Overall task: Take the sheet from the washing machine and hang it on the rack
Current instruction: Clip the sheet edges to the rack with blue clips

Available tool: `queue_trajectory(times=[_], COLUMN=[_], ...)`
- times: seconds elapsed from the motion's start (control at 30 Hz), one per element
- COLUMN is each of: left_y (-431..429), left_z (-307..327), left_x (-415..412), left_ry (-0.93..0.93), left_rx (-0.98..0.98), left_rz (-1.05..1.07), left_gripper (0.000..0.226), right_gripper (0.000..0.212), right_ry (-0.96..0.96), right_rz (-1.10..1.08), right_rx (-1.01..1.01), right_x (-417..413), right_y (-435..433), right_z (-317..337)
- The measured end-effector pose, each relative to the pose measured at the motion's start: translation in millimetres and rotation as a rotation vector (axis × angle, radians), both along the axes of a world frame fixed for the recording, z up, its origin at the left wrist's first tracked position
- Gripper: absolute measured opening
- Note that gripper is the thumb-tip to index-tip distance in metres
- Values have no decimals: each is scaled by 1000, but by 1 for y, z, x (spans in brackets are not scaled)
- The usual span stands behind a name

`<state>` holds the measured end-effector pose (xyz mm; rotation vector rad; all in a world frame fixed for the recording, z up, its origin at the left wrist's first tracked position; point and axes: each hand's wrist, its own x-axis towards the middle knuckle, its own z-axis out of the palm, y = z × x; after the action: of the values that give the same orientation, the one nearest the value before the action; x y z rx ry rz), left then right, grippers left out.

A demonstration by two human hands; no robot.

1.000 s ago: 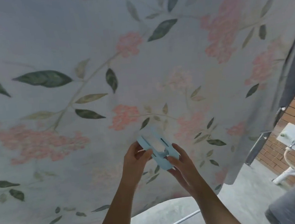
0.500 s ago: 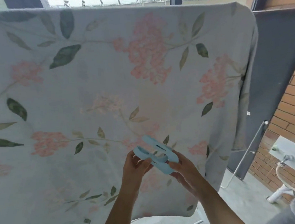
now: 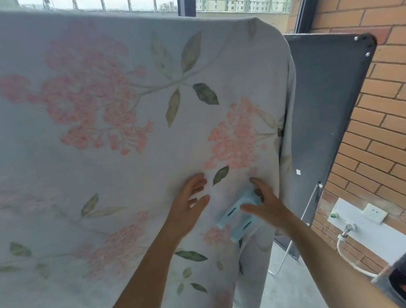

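The pale floral fabric sheet point(image 3: 124, 160) hangs draped over a hidden support, the left hand point(image 3: 189, 203) open with fingers spread against it, the right hand point(image 3: 266, 204) gripping a light-blue plastic clothes peg point(image 3: 238, 214) alongside.

Sheet point(image 3: 100, 162) past left edge; blue clip point(image 3: 236, 214) half behind right hand point(image 3: 267, 207).

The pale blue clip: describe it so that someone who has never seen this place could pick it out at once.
Find the big floral sheet that fills the left of the view. Near its right edge, low down, the right hand holds the clip in front of the cloth. It is the only plain pale blue plastic piece there, marked with dark slots.
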<state>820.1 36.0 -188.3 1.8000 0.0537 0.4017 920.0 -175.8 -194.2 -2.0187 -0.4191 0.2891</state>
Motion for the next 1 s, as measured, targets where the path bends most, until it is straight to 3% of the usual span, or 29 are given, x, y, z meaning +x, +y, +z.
queue_trajectory(times=[0.1,0.27,0.47,0.67,0.8,1.0], left_y=[-6,-30,-65,-56,-48,-24], left_z=[5,5,49,143,212,276], left_x=[35,44,19,-13,-27,-41], left_ry=[98,299,55,-152,-393,-376], left_rx=[187,404,548,933,1170,1322], left_rz=[125,328,538,703,790,856], left_gripper=[51,57,35,28,23,32], right_gripper=[97,92,77,74,73,76], right_ry=[-28,-122,-282,-503,-641,-858], right_rz=[66,187,427,586,644,683], right_rx=[-87,-196,-153,-43,13,51], right_x=[25,49,62,51,37,13], right_y=[-15,-37,-46,-28,-18,-6], right_z=[-5,0,56,148,218,302])
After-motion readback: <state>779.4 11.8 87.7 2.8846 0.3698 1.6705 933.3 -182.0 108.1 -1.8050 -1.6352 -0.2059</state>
